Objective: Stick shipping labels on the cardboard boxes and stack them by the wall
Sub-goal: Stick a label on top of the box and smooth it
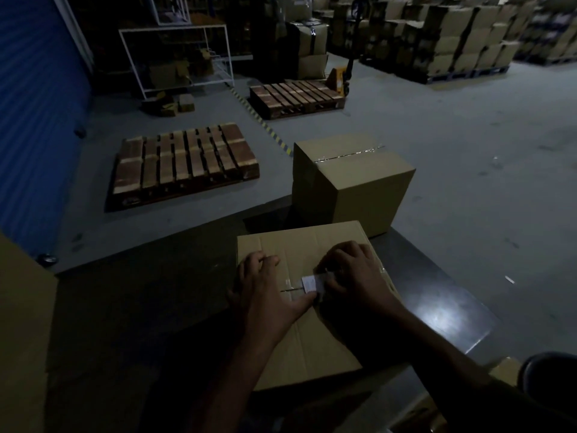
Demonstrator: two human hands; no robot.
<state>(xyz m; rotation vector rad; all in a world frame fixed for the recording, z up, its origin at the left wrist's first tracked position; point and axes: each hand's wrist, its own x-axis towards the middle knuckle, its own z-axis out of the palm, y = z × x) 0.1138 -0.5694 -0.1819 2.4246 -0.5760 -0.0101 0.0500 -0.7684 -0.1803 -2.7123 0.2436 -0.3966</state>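
Label [310, 282] lies on top of the near box [299, 245], across its taped centre seam, between the two hands. Only its left part shows; the rest is under the right fingers.

Right hand [352, 273]: fingers bent over the label's right end, tips down on it. Whether they pinch its edge or press it flat cannot be told in this light. Judged purpose: smoothing the label onto the cardboard.

Left hand [265, 292]: palm and fingers spread flat on the lid just left of the label, thumb [307, 300] stretched toward the label's lower edge, nothing gripped. Judged purpose: steadying the box and holding the flaps level so the seam does not give under pressure.

Near box: flaps down, seam taped; contents not visible. It sits on a dark table [156, 307], close to the person, within reach of both arms.

Second box [352, 182]: beyond the fingertips, at the table's far edge, apart from the near box. Sealed with clear tape; no label visible on the faces shown; contents hidden.

Floor beyond: two bare pallets, one ahead-left [184, 164], one farther [296, 95] with a pallet jack [343, 76] at its end. Stacks of cartons [462, 39] stand far right on pallets; their contents are not seen. A blue wall [31, 120] runs along the left.

Judgement: labelling step under way on the near box; stacking by the wall not yet begun for either table box. Risk: poor light may hide a creased or skewed label
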